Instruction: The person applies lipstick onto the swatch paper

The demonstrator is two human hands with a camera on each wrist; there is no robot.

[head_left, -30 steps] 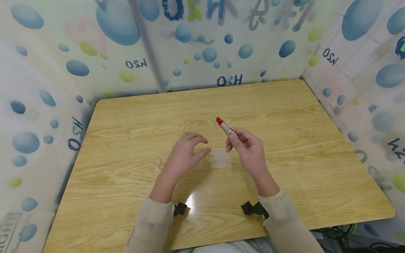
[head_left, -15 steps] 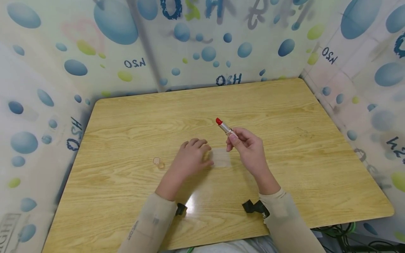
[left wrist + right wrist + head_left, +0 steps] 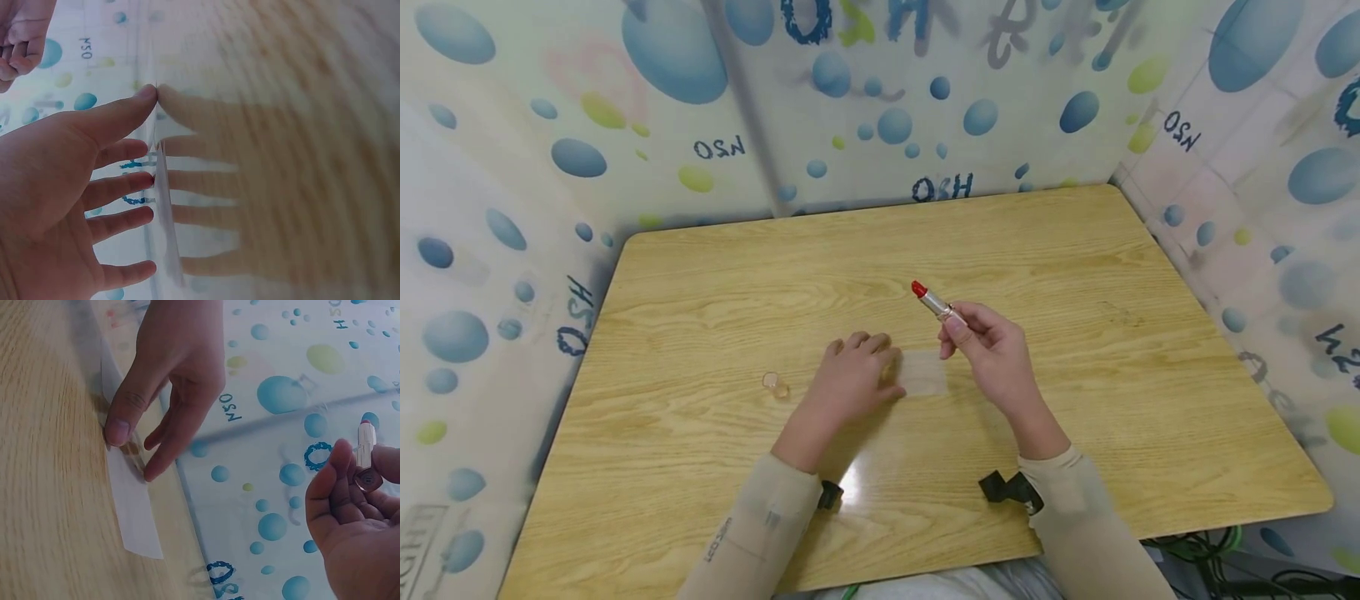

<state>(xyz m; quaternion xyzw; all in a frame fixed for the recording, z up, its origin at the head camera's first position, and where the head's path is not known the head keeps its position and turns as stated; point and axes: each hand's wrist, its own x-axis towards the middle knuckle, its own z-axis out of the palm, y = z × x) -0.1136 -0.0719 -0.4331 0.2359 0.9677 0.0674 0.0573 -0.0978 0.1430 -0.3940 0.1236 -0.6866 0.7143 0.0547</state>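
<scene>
My right hand (image 3: 996,362) holds an uncapped lipstick (image 3: 934,303) above the table, its red tip pointing up and to the far left. Thumb and fingers pinch it near the base, as the right wrist view also shows. A thin white sheet of paper (image 3: 923,373) lies flat on the wooden table below. On the sheet's left part rests my left hand (image 3: 856,379), palm down with fingers spread. In the left wrist view the thumb and fingertips (image 3: 142,181) come down at the paper (image 3: 167,225) and the glossy tabletop. The hand covers part of the sheet.
A small clear cap-like piece (image 3: 781,390) lies on the table (image 3: 700,467) left of my left hand, with a pale ring-like outline beside it. Walls printed with blue bubbles (image 3: 895,127) enclose the table's back and sides. Cables (image 3: 1202,546) hang beyond the front right edge.
My left hand has come down from a raised, half-curled pose onto the paper and spread its fingers. The clear piece has come into fuller view. My right hand with the lipstick has barely moved.
</scene>
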